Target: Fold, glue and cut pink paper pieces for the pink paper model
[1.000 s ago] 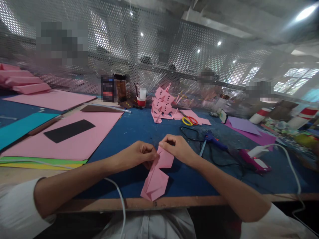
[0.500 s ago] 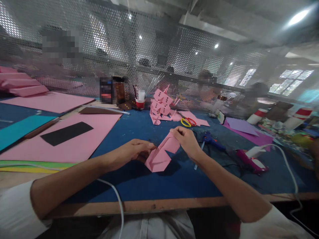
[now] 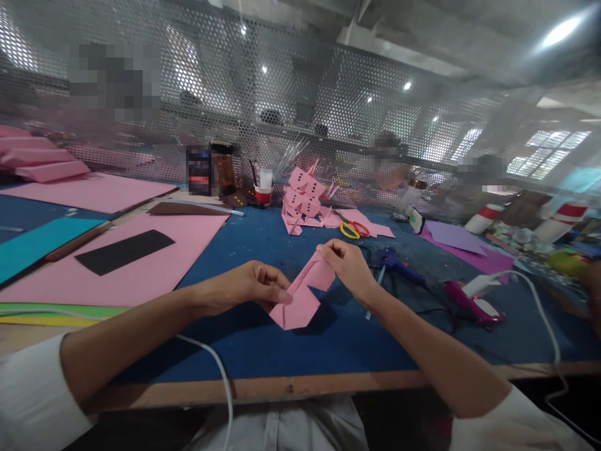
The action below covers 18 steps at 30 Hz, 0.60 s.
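A folded piece of pink paper (image 3: pixel 303 299) is held a little above the blue table mat, tilted up to the right, with a notch in its lower right side. My left hand (image 3: pixel 263 285) pinches its left edge between thumb and fingers. At the upper right corner, the fingers of my right hand (image 3: pixel 345 260) are closed on the paper. Behind it stands a pink paper model (image 3: pixel 304 197) with rows of dark dots. Scissors (image 3: pixel 355 229) with yellow and red handles lie next to that model on pink paper scraps.
A blue glue gun (image 3: pixel 399 264) and a magenta device (image 3: pixel 476 307) with a white cable lie to the right. Large pink sheets (image 3: pixel 141 282) carry a black strip (image 3: pixel 126 252) on the left. A red and white cup (image 3: pixel 263 194) stands at the back, before a perforated metal screen (image 3: pixel 328 100).
My left thumb has come onto the near face of the paper, and that hand's grip has shifted. The paper's lower end has swung slightly left and down. My right hand keeps its hold.
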### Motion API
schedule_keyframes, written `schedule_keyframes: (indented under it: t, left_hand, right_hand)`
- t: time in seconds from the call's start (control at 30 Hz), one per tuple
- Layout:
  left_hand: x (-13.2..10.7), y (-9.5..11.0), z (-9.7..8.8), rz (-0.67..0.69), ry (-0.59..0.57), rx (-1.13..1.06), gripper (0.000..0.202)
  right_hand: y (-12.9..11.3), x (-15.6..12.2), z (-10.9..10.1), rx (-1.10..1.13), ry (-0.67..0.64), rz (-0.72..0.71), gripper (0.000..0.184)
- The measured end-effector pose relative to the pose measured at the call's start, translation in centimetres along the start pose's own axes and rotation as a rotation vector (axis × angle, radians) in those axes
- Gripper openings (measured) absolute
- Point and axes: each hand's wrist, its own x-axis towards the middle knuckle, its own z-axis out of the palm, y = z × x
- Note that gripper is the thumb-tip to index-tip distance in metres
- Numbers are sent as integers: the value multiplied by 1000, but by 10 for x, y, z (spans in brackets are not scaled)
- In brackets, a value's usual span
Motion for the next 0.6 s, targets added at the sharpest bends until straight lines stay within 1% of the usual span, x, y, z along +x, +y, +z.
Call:
schedule_keyframes:
  t: [0.17, 0.33, 0.6]
  left_hand:
    - [1, 1, 5, -2, 8, 12, 23]
    - [2, -4, 7, 20, 31, 33, 24]
    - [4, -8, 10, 18, 36, 89, 31]
  right_hand:
    - [-3, -4, 2, 5, -19, -13, 30]
    - [-4, -5, 5, -8, -38, -21, 30]
    - [-5, -7, 9, -17, -80, -27, 32]
